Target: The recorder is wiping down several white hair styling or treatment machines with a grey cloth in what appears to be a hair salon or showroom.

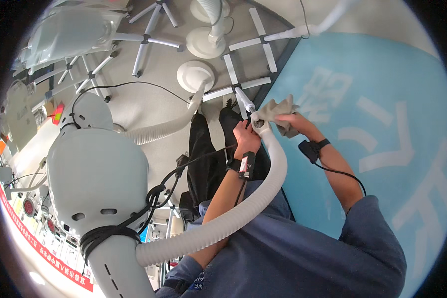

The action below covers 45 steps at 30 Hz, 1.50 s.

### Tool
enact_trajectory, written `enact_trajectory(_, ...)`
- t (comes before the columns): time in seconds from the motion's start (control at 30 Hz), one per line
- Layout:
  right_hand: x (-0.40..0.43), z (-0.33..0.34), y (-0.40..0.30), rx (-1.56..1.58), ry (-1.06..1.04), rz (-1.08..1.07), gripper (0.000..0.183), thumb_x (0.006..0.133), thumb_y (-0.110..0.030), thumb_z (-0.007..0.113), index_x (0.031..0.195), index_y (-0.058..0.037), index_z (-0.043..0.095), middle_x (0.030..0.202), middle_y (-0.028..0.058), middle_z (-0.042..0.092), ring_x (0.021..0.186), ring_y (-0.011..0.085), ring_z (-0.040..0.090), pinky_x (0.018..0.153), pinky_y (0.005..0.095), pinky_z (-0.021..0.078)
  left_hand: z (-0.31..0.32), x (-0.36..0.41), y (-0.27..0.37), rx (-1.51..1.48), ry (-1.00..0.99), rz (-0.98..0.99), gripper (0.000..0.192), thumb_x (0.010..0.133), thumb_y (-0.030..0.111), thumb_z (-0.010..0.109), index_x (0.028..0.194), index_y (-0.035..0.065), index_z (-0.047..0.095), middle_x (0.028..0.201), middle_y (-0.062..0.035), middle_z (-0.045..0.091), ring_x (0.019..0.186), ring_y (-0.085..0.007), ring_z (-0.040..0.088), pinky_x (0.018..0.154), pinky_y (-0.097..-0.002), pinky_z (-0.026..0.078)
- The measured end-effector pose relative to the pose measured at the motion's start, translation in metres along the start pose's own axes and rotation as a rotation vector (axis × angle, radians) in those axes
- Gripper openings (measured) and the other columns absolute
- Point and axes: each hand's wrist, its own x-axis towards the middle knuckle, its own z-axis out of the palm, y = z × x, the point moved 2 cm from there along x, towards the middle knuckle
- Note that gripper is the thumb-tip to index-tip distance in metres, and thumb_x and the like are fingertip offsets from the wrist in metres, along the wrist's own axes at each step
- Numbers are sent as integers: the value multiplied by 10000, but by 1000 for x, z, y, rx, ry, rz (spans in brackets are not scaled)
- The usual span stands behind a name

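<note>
My left hand (247,138) grips the white end fitting (260,126) of a ribbed flexible hose (246,214) from its left side; some of its fingers are hidden behind it. A round dark opening shows in the fitting. My right hand (293,122) clutches a crumpled beige cloth (281,111), which bears against the fitting's right side. From the fitting the hose curves down and left to the neck of a large pale appliance (97,178), whose black cable (156,193) is knotted and wound around that neck. A white stand pole (244,98) shows just beyond the fitting.
White stand legs (255,82) and round bases (195,76) spread over the floor beyond my feet. A second ribbed hose (160,130) crosses at left. Plastic-wrapped equipment (70,37) stands upper left. A blue panel with large pale lettering (357,178) fills the right side.
</note>
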Motion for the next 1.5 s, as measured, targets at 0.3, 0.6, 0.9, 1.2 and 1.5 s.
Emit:
enact_trajectory(0.3, 127, 9, 37, -416, -5, -62, 412, 737, -374, 595, 937, -16, 627, 847, 104, 634, 726, 188, 568, 632, 331, 451, -9, 8, -7, 151, -62, 100, 557, 871, -4, 344, 1401, 76, 190, 1255, -187, 436, 1046, -312, 528, 856, -436, 462)
enact_trajectory(0.6, 82, 12, 41, 158, -23, -3, 325, 825, -316, 558, 996, -45, 614, 918, 63, 640, 743, 170, 606, 669, 303, 475, 2, -2, 0, 204, 37, 124, 587, 801, -71, 385, 1368, 33, 270, 1187, -211, 474, 1031, -318, 538, 867, -438, 461)
enact_trajectory(0.9, 150, 25, 87, 252, -173, 248, 323, 797, -409, 554, 902, -106, 586, 835, 47, 609, 665, 171, 571, 545, 309, 447, -15, 16, 4, 239, -146, 98, 567, 879, 14, 353, 1404, 18, 137, 1297, -221, 395, 1064, -334, 518, 878, -456, 454)
enact_trajectory(1.2, 153, 28, 84, 365, -155, 174, 240, 793, -271, 572, 903, -58, 557, 769, 84, 607, 607, 204, 580, 544, 376, 473, -1, -3, 15, 335, -55, 105, 561, 854, -55, 373, 1379, -24, 176, 1263, -228, 412, 1100, -329, 501, 926, -444, 422)
enact_trajectory(1.5, 132, -8, 86, -20, 29, -59, 463, 762, -280, 608, 1109, 1, 487, 975, 124, 592, 814, 224, 599, 662, 358, 495, 6, -4, 11, 406, -8, 6, 633, 856, -46, 383, 1409, 49, 91, 1250, -249, 415, 1066, -344, 508, 921, -444, 418)
